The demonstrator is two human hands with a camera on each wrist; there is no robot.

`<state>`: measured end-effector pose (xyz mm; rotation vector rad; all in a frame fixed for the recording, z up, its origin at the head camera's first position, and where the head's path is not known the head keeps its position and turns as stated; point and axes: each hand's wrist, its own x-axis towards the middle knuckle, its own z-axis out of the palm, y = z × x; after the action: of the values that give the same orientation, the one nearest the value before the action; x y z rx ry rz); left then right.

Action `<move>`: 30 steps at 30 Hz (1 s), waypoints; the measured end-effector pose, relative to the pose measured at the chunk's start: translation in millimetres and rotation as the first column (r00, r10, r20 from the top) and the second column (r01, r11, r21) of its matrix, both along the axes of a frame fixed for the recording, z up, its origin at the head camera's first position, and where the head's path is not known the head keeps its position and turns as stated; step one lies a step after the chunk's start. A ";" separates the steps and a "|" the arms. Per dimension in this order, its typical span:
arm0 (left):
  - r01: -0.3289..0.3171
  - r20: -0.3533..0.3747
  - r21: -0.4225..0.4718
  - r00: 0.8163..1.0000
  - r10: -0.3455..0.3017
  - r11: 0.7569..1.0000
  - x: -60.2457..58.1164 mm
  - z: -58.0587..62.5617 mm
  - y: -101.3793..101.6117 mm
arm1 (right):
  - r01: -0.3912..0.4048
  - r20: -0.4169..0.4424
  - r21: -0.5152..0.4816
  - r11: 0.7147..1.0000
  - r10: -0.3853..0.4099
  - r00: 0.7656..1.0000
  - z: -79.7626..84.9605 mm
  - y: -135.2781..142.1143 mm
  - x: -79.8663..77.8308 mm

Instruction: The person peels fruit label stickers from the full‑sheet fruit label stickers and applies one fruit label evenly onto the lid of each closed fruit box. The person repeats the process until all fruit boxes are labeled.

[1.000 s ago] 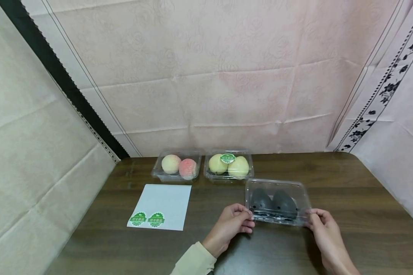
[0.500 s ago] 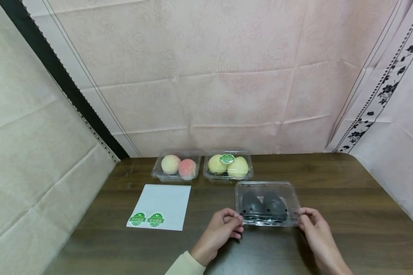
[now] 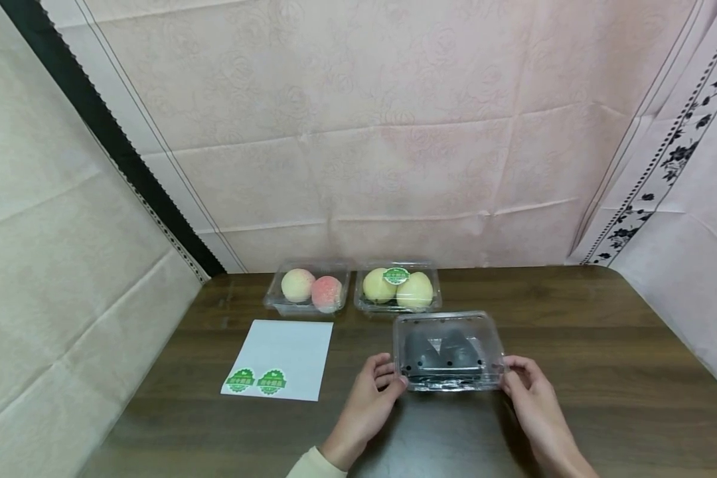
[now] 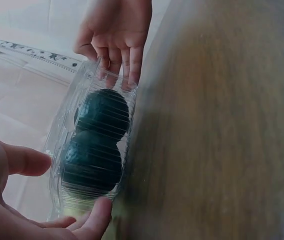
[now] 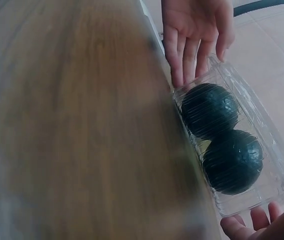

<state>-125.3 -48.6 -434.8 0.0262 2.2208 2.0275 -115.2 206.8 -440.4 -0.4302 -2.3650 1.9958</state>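
A clear plastic clamshell box (image 3: 480, 335), lid closed, is near the middle of the wooden table (image 3: 603, 332). Inside sit two dark green fruits (image 3: 457, 348), avocado-like in shape. My left hand (image 3: 364, 405) holds the box's left end, thumb at the near corner and fingers along the side. At the right end, my right hand (image 3: 534, 408) grips the near corner between thumb and fingers. Both wrist views show the dark fruits (image 4: 93, 162) through ribbed plastic, a hand at each end. Whether the base touches the table I cannot tell.
Behind, a clear box (image 3: 281, 309) holds one pale and one pink peach. Beside it, another box (image 3: 361, 307) holds two yellow-green fruits and bears a green sticker (image 3: 396, 275). A white sheet (image 3: 289, 352) with two green stickers (image 3: 271, 382) lies to the left. Cloth walls surround the table.
Both hands have moved left with the clamshell box, from the right of the yellow-green fruit box to nearly in front of it. The box has turned to sit straighter. The other things stay put.
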 end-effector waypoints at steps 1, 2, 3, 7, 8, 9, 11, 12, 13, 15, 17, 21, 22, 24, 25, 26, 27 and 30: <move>-0.002 -0.004 -0.012 1.000 0.002 1.000 -0.7 0.6 -0.7 | -0.003 0.003 0.005 1.000 0.003 1.000 0.2 -1.1 -0.3; -0.004 -0.007 -0.018 1.000 0.004 1.000 -1.4 1.1 -1.3 | -0.009 0.005 0.009 1.000 0.009 1.000 0.3 -2.1 -0.6; -0.005 -0.008 -0.021 1.000 0.005 1.000 -2.0 1.8 -2.0 | -0.016 0.006 0.009 1.000 0.016 1.000 0.5 -3.3 -1.0; -0.005 -0.013 -0.013 1.000 0.004 1.000 -4.1 3.3 -4.4 | -0.054 0.002 0.001 0.999 0.054 0.999 1.3 -7.7 -3.3; -0.004 -0.018 -0.009 1.000 0.004 1.000 -4.8 3.2 -5.1 | -0.067 0.004 0.001 0.998 0.067 0.998 1.5 -8.5 -4.1; -0.004 -0.021 -0.006 1.000 0.004 1.000 -5.4 3.3 -5.8 | -0.075 0.004 -0.001 0.997 0.075 0.997 1.7 -9.3 -4.8; -0.013 -0.023 0.006 1.000 0.013 1.000 -6.9 2.4 -7.5 | -0.090 0.008 0.007 0.996 0.090 0.996 1.7 -10.6 -6.3; -0.020 -0.024 0.014 0.999 0.021 1.000 -7.5 1.6 -8.3 | -0.095 0.011 0.012 0.995 0.095 0.995 1.6 -11.1 -6.8; -0.028 -0.028 0.021 0.999 0.029 0.999 -8.0 0.9 -9.1 | -0.101 0.016 0.014 0.995 0.101 0.995 1.5 -11.6 -7.4; -0.049 -0.029 0.034 0.998 0.050 0.998 -9.0 -0.6 -10.6 | -0.110 0.020 0.015 0.994 0.109 0.994 1.2 -12.6 -8.3; -0.068 -0.031 0.042 0.997 0.069 0.997 -9.7 -1.9 -11.9 | -0.117 0.023 0.009 0.993 0.116 0.993 0.7 -13.7 -9.0; -0.094 -0.036 0.052 0.995 0.096 0.994 -11.2 -3.6 -13.4 | -0.118 0.011 -0.007 0.993 0.118 0.993 0.8 -15.6 -11.0; -0.101 -0.038 0.054 0.994 0.103 0.993 -11.6 -3.9 -13.7 | -0.120 0.009 -0.010 0.993 0.120 0.993 0.9 -15.9 -11.5; -0.114 -0.039 0.059 0.992 0.116 0.992 -12.5 -4.5 -14.3 | -0.126 0.006 -0.007 0.992 0.126 0.992 1.1 -16.3 -12.8; -0.120 -0.039 0.059 0.992 0.123 0.991 -12.9 -4.5 -14.5 | -0.131 0.007 -0.009 0.991 0.131 0.991 1.2 -16.5 -13.4; -0.127 -0.038 0.061 0.991 0.130 0.990 -13.3 -4.6 -14.8 | -0.135 0.010 -0.012 0.991 0.135 0.991 1.2 -16.8 -14.1; -0.138 -0.038 0.062 0.989 0.140 0.989 -13.7 -4.4 -14.9 | -0.140 0.011 -0.010 0.990 0.140 0.990 1.2 -17.0 -14.8; -0.166 -0.035 0.064 0.985 0.168 0.984 -15.3 -4.7 -15.0 | -0.155 0.014 0.006 0.988 0.155 0.988 1.0 -17.9 -17.6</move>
<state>-140.7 -63.6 -439.5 -0.1182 2.2537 2.1990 -132.8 188.9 -439.3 -0.2673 -2.4848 2.0512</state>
